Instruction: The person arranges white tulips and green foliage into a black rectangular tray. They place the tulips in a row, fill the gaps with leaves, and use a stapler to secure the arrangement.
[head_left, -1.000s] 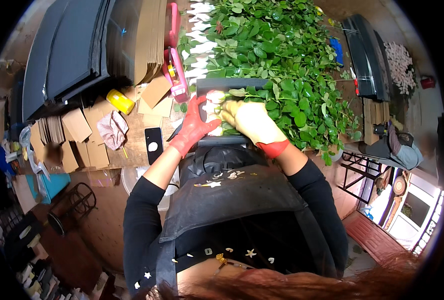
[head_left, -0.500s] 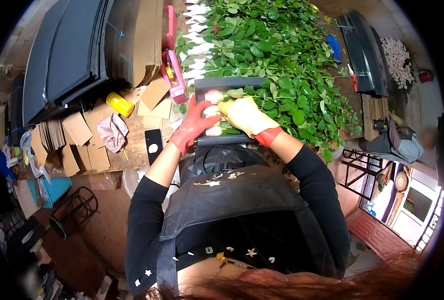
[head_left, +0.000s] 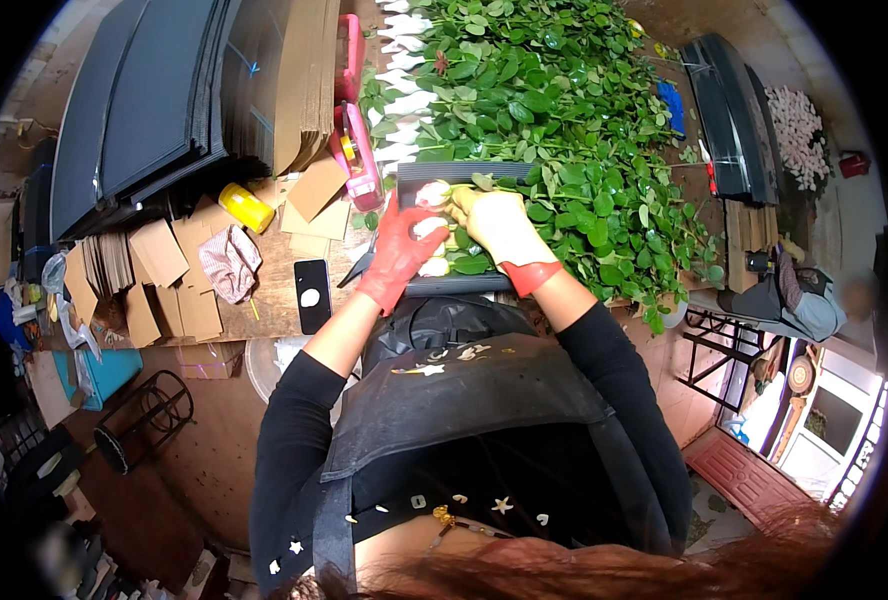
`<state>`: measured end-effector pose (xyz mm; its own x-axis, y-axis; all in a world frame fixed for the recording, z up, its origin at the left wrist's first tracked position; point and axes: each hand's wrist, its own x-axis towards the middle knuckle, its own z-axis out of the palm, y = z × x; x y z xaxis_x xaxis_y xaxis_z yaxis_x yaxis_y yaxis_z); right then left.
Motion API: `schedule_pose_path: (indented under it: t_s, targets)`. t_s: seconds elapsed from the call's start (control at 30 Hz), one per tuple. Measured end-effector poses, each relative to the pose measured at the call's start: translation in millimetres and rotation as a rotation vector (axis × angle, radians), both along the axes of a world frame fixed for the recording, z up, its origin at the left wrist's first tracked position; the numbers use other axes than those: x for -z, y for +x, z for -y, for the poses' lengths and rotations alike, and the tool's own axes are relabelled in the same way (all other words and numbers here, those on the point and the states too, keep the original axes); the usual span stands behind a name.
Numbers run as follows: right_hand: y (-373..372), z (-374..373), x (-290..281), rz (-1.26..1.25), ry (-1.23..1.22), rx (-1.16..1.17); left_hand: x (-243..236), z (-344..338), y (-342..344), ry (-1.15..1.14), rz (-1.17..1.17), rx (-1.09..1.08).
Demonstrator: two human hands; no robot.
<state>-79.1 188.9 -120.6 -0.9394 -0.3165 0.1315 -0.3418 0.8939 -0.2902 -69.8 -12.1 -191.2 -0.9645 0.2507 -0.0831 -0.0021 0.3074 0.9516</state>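
Observation:
My left hand [head_left: 402, 255], in a red rubber glove, curves its thumb and fingers around the head of a pale rose [head_left: 426, 228]. My right hand [head_left: 494, 225], in a pale yellow glove with a red cuff, is closed just behind the rose heads; the stems under its fingers are mostly hidden. Another pinkish-white rose [head_left: 432, 193] lies above, and a third rose head [head_left: 434, 266] below. All three rest on a dark corrugated sheet [head_left: 464, 172] at the table's near edge, with their leaves pointing right.
Rows of leafy rose stems [head_left: 544, 110] with white-wrapped heads [head_left: 402, 80] cover the table ahead. Pink holders [head_left: 359, 165], cardboard pieces [head_left: 316, 190], a yellow cylinder [head_left: 246, 208], a cloth [head_left: 230, 264] and a phone [head_left: 312, 296] lie left. A seated person [head_left: 809, 295] is far right.
Both gloved hands have shifted slightly right in the picture, as has the table with its things. They remain at the same rose heads, and the right fingers have moved slightly.

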Motion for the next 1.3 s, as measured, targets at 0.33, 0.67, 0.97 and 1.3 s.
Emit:
schedule_pose_path:
  t_s: [0.33, 0.67, 0.97, 1.3]
  targets:
    - [1, -3, 0, -0.015, 0.019, -0.072, 10, -4, 4, -0.136, -0.194, -0.07]
    - [11, -4, -33, 0.181, 0.085, -0.049, -14, -17, -15, -0.024, 0.173, -0.12]
    - [21, 4, -28, 0.086, -0.543, 0.071, -36, -17, -8, 0.128, 0.272, -0.138]
    - [17, 15, -24, 0.027, -0.199, 0.008, -18, -14, -9, 0.027, 0.152, -0.153]
